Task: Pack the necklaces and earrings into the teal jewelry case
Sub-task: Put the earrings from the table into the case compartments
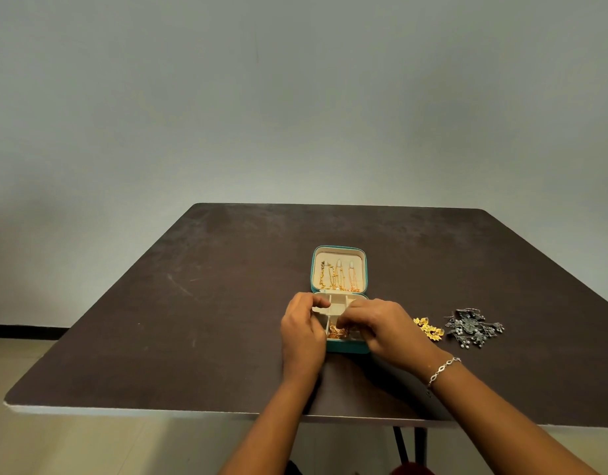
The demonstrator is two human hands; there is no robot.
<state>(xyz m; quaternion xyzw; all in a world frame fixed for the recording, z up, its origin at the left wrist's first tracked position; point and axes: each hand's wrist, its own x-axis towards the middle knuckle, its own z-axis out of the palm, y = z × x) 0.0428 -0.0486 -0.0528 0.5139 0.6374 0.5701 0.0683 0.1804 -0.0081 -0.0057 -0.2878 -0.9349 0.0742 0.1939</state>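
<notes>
Possibly the gold piece [336,332] is going to tangle or catch on a divider, since both hands are working close together over the open teal jewelry case [347,347] on the counter [192,320]. The left hand [302,332] is gripping its left wall, and the right hand [388,329] is curling over the front compartment. Its fingers [357,315] are hiding whether they are pinching it.

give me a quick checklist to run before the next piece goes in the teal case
1. teal case open, lid up: ok
2. left hand holds the case's left side steady: ok
3. gold chains hung inside the lid: ok
4. gold piece settled in the front compartment: cannot tell, right hand covers it
5. yellow earrings and silver jewellery packed: not ok, both lie on the table right of the case
</notes>
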